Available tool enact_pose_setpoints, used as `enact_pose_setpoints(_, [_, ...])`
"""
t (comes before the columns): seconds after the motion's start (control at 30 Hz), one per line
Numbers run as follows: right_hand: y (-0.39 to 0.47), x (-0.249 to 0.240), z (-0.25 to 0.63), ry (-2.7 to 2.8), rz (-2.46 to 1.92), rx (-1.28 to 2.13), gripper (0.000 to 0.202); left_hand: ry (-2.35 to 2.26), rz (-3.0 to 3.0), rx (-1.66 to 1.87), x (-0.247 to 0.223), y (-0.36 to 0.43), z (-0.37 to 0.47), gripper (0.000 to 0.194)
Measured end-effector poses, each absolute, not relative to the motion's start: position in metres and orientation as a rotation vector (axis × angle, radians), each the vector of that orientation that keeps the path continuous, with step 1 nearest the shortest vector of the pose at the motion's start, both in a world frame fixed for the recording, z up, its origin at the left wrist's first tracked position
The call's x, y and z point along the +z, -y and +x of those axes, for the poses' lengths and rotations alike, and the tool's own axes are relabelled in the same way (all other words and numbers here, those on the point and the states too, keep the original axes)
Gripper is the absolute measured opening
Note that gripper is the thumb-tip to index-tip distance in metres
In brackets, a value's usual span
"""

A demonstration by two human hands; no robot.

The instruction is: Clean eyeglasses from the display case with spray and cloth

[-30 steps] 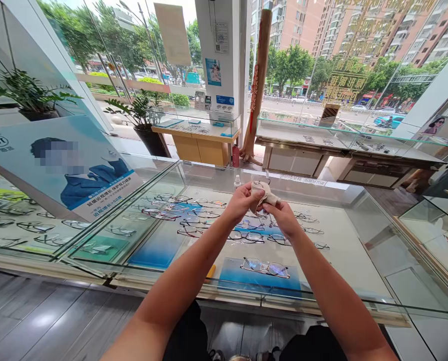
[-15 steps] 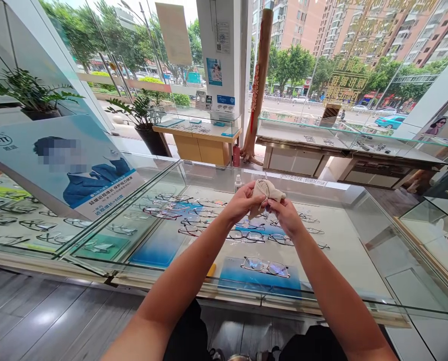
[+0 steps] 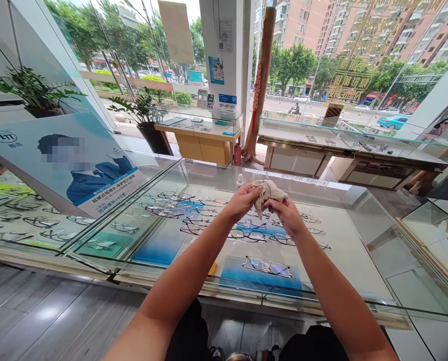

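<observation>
We hold the beige cloth point(image 3: 272, 192) above the glass display case point(image 3: 344, 240), between both hands. Our left hand point(image 3: 243, 201) is closed, thumb and fingers pinching the cloth's left side. Our right hand point(image 3: 288, 215) pinches its lower right edge, fingertips nearly together. We cannot tell what the folds enclose. A small bottle point(image 3: 239, 181) stands just beyond our left hand.
</observation>
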State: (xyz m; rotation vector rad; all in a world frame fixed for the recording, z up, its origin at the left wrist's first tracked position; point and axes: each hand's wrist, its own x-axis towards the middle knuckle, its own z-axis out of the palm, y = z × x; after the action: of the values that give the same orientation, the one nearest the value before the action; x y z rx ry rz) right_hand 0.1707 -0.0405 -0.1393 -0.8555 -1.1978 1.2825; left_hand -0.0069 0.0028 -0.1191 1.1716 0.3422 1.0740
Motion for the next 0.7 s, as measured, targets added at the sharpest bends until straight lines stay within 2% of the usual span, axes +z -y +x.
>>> enact_pose_setpoints(0.17, [0.042,-0.134,0.170,1.108,-0.783,1.364,0.034,-0.320,1.181,0.989,-0.114,0.007,-0.007,0.060])
enact_pose_setpoints(0.27, [0.044,-0.134,0.168,1.129,-0.791,1.392,0.036,-0.354,1.212,1.052,-0.114,0.011,-0.002,0.055])
enact_pose_setpoints(0.37, [0.045,-0.136,0.167,1.189,-0.821,1.374,0.035,-0.401,1.255,1.134,-0.116,0.012,0.003,0.049])
enact_pose_setpoints(0.6, [0.045,-0.136,0.172,1.249,-0.848,1.328,0.029,-0.491,1.232,1.181,-0.125,0.001,0.001,0.061])
enact_pose_setpoints(0.7, [0.043,-0.134,0.176,1.187,-0.819,1.360,0.032,-0.420,1.199,1.138,-0.123,-0.001,-0.003,0.056])
